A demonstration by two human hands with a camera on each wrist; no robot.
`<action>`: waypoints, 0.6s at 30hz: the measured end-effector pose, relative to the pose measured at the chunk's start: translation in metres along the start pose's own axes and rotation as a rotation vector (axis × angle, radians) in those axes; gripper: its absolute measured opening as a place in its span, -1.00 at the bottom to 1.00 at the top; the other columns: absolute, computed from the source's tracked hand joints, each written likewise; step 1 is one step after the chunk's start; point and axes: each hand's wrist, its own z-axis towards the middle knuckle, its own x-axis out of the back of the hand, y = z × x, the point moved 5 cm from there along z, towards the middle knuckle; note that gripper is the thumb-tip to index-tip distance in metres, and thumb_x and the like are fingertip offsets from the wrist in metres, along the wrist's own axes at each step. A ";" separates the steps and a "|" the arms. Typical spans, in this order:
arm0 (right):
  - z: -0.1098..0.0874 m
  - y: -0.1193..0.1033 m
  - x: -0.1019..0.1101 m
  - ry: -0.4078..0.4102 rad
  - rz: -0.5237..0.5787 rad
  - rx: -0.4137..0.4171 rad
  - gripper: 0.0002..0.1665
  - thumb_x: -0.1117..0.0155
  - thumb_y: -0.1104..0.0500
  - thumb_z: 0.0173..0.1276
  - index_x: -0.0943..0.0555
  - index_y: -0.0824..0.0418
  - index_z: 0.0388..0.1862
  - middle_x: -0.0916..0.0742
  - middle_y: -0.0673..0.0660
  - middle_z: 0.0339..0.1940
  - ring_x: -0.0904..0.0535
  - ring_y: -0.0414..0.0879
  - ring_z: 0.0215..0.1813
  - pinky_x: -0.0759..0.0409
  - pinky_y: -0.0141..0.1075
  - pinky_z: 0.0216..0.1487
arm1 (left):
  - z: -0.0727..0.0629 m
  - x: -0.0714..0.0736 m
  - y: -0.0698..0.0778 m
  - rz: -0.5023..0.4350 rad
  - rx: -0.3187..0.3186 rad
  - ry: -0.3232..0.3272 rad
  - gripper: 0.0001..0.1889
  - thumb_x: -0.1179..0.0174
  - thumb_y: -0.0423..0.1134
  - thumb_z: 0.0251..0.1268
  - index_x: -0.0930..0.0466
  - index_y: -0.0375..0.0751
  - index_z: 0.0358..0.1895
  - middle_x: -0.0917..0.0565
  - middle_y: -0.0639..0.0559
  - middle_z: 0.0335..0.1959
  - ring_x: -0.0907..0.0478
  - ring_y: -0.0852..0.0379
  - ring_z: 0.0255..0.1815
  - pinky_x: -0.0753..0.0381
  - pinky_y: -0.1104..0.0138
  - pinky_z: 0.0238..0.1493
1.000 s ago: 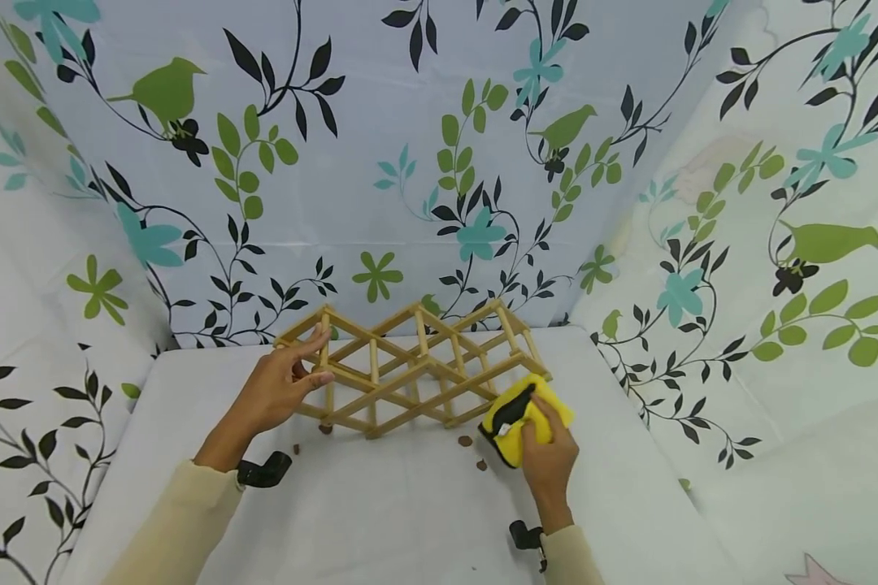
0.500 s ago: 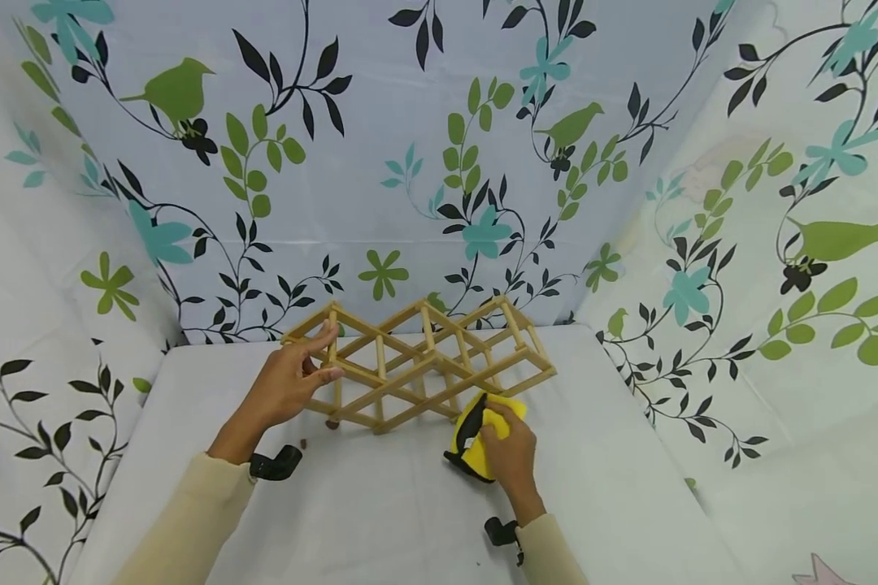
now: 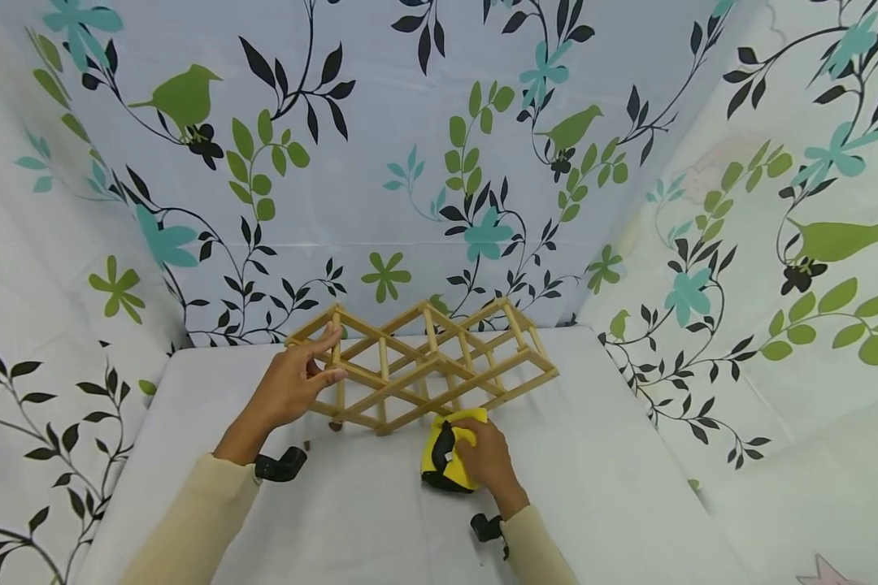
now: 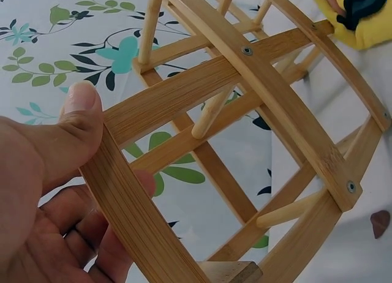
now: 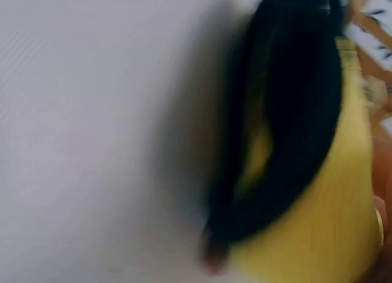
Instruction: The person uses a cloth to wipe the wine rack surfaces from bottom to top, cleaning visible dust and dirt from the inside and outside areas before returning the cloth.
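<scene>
A folding lattice rack of light wooden slats and dowels [image 3: 432, 355] stands at the back of the white table. My left hand [image 3: 285, 390] holds its left end, and in the left wrist view the thumb and fingers lie on either side of a slat [image 4: 147, 215]. In front of the rack, my right hand [image 3: 488, 459] grips a bunched yellow cloth with black trim [image 3: 457, 473] against the table. The right wrist view is blurred; a small brown bit [image 5: 214, 260] shows at the edge of the cloth [image 5: 306, 228].
Small brown bits [image 3: 307, 445] lie on the table [image 3: 366, 504] near the rack's left end. Patterned sheets [image 3: 322, 187] with leaves and birds hang behind the table and at both sides. Each wrist wears a small black device [image 3: 281, 465].
My right hand has slid the cloth leftward and nearer along the rack's front. Two brown bits that lay left of the cloth are no longer visible there. The left hand keeps its hold.
</scene>
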 end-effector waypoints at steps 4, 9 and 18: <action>0.002 -0.005 0.003 0.009 0.051 0.040 -0.67 -0.41 0.32 0.34 -0.87 -0.02 -0.03 -0.78 0.15 0.07 -0.49 -0.10 -0.41 -0.49 -0.33 -0.51 | 0.000 -0.002 0.003 -0.003 -0.004 -0.006 -0.26 -0.35 -0.18 0.50 -0.27 -0.08 0.66 -0.33 -0.15 0.67 -0.49 0.08 -0.26 -0.50 0.30 -0.38; 0.003 -0.003 0.002 0.024 0.040 0.041 -0.64 -0.39 0.30 0.39 -0.84 -0.04 0.07 -0.77 0.16 0.14 -0.47 -0.15 -0.35 -0.46 -0.35 -0.42 | 0.000 -0.002 0.004 -0.004 -0.005 0.017 -0.26 -0.34 -0.18 0.49 -0.28 -0.06 0.66 -0.32 -0.12 0.68 -0.50 0.06 -0.26 -0.50 0.29 -0.37; -0.024 -0.028 0.006 0.315 0.208 0.320 -0.53 -0.41 0.47 0.22 -0.88 0.03 -0.01 -0.78 0.15 0.12 -0.73 -0.05 -0.01 -0.76 -0.23 -0.10 | -0.004 -0.004 0.004 -0.011 -0.006 0.020 -0.25 -0.35 -0.18 0.48 -0.28 -0.06 0.66 -0.27 -0.11 0.69 -0.48 0.08 -0.28 -0.50 0.31 -0.38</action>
